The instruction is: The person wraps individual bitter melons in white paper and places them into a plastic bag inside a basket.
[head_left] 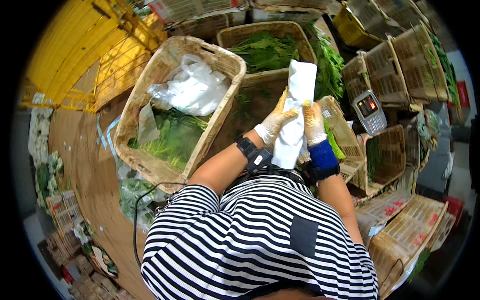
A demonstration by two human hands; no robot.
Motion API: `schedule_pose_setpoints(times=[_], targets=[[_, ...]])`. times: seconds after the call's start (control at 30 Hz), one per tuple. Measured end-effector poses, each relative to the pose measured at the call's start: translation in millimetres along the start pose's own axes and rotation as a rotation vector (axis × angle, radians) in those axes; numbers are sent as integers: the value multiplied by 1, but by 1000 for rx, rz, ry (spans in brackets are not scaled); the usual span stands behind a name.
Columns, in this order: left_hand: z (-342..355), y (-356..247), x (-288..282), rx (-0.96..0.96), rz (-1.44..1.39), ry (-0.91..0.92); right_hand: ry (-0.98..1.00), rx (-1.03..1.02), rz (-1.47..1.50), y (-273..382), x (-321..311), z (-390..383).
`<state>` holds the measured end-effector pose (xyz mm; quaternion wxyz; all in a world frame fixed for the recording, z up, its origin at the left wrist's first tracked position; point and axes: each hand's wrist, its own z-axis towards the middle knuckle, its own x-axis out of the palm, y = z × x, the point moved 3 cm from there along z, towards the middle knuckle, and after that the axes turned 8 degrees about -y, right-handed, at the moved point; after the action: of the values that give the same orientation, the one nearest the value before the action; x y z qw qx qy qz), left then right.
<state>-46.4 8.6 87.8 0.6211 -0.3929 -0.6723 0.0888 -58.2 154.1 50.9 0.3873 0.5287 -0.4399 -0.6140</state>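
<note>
Left hand point(272, 125), in a pale glove, is clamped on the left edge of a white paper wrap point(295, 115), fingers curled round it, thumb up along the side. The wrap stands nearly upright in front of the striped shirt point(260, 240), its top reaching over a basket of greens point(265, 50). Right hand point(314, 122), gloved too with a blue cuff point(322, 155), grips the wrap's right edge, so both hands close on it from either side. Far left, a wicker basket point(150, 95) holds leafy greens under a clear plastic bag point(192, 87). To the right, a small scale point(369, 111) with a lit display sits among stacked empty baskets point(405, 65).
</note>
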Motion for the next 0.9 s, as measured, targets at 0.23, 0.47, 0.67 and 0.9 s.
schedule_pose_setpoints(times=[0.23,0.47,0.67,0.9], targets=[[7,1,-21,498,472,-82,-207,-22,38,42,35,-6],[-9,-46,-42,73,-250,-4,140,268,679,68,89,-3],[-31,-92,-98,25,138,-235,-44,-271,-228,101,141,31],[-93,-230,-185,250,615,-764,182,-333,-149,105,188,49]])
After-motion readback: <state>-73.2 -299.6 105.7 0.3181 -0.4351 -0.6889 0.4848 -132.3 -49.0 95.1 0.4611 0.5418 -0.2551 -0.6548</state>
